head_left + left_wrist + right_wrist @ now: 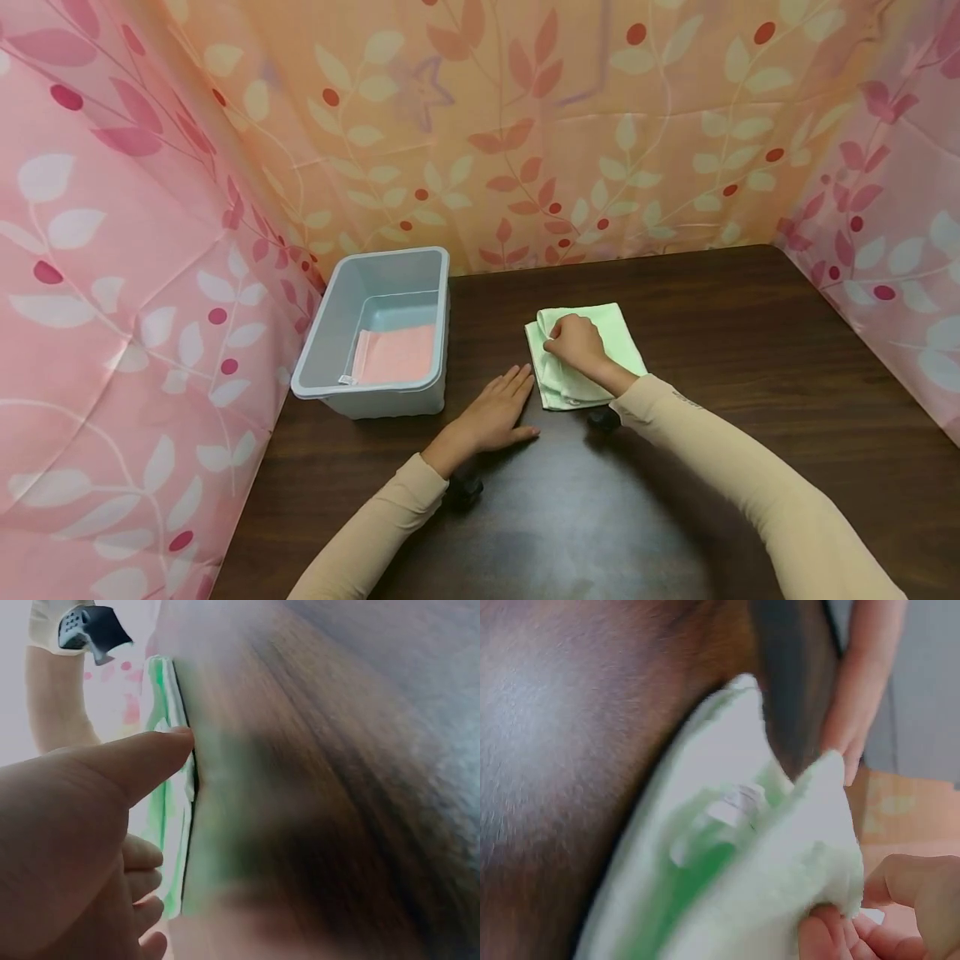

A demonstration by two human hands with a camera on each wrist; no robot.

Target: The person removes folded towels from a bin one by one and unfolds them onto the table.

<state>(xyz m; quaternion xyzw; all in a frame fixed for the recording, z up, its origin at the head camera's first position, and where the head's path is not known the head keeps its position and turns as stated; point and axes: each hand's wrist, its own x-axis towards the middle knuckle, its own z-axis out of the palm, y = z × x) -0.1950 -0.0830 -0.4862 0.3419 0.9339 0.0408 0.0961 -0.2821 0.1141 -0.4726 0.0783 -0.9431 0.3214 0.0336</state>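
A folded light green towel (609, 321) lies on the dark wooden table. Over its left part, my right hand (579, 343) pinches one edge of the cloth between thumb and fingers. In the right wrist view, that edge of the towel (780, 862) is lifted off the layers below, and a small white label (739, 806) shows in the fold. My left hand (497, 407) lies palm down with fingers spread, its fingertips beside the towel's left edge. The left wrist view has the left thumb (142, 759) stretched out in front of the towel's side.
A grey-blue plastic bin (390, 403) stands left of the hands, with a folded pink towel (399, 354) inside. Floral cloth (525, 133) hangs behind and on both sides of the table (750, 358).
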